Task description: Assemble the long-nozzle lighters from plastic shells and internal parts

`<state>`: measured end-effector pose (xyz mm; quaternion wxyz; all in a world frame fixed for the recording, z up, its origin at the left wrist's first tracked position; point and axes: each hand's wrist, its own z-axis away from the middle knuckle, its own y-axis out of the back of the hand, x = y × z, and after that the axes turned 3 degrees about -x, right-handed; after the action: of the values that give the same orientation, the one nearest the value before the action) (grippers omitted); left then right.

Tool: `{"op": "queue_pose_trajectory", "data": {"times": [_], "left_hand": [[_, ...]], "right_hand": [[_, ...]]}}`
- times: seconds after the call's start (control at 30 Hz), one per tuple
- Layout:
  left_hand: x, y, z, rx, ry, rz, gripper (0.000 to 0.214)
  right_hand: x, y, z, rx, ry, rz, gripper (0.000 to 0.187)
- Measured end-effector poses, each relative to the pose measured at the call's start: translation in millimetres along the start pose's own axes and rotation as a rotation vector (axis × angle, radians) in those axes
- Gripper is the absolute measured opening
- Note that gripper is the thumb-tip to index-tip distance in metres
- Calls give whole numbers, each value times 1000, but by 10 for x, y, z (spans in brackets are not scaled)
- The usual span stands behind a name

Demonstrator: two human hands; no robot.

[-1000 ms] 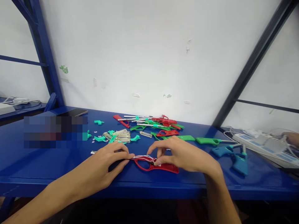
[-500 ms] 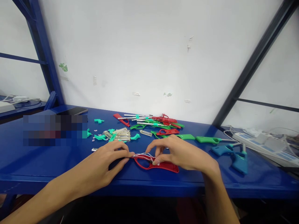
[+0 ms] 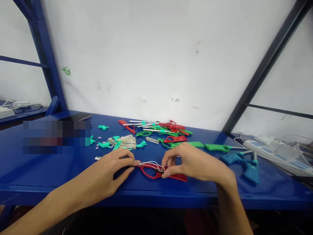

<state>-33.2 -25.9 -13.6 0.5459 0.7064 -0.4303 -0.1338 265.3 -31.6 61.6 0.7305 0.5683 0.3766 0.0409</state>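
A red lighter casing half (image 3: 179, 177) lies open side up near the table's front edge, its trigger loop to the left. Thin white wires (image 3: 153, 162) arch over it. My left hand (image 3: 119, 168) is closed in a pinch on the narrow front end of the casing; a slotted metal tube tip (image 3: 97, 158) shows beyond that hand. With thumb and fingers together, my right hand (image 3: 182, 163) grips a small black igniter part (image 3: 160, 170) over the casing, where the wires end. My right fingers hide part of the casing's handle.
Behind my hands lie clear fuel tanks (image 3: 128, 142), teal plastic pieces (image 3: 104, 144), and a pile of metal tubes with red and green casings (image 3: 162, 130). Right are a green lighter (image 3: 216, 147), blue lighters (image 3: 251, 171) and power strips (image 3: 276, 153). A phone (image 3: 79, 116) lies back left.
My right hand has shifted slightly right, its index finger drawing in towards the thumb. The black part and wire ends now show at its fingertips. My left hand stays put.
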Motion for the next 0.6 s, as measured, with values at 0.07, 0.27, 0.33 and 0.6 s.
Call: {"op": "queue_pose_trajectory", "data": {"times": [0.07, 0.27, 0.33, 0.6], "left_hand": [[-3, -4, 0, 1, 1, -2, 30], [-13, -20, 5, -17, 19, 13, 28], [-19, -24, 7, -32, 28, 16, 29], [-26, -19, 10, -66, 33, 9, 28]], "right_hand": [[-13, -26, -36, -9, 25, 15, 21], [-28, -38, -40, 18, 39, 89, 17], [-29, -33, -29, 23, 24, 99, 17], [-56, -33, -53, -20, 3, 77, 20]]}}
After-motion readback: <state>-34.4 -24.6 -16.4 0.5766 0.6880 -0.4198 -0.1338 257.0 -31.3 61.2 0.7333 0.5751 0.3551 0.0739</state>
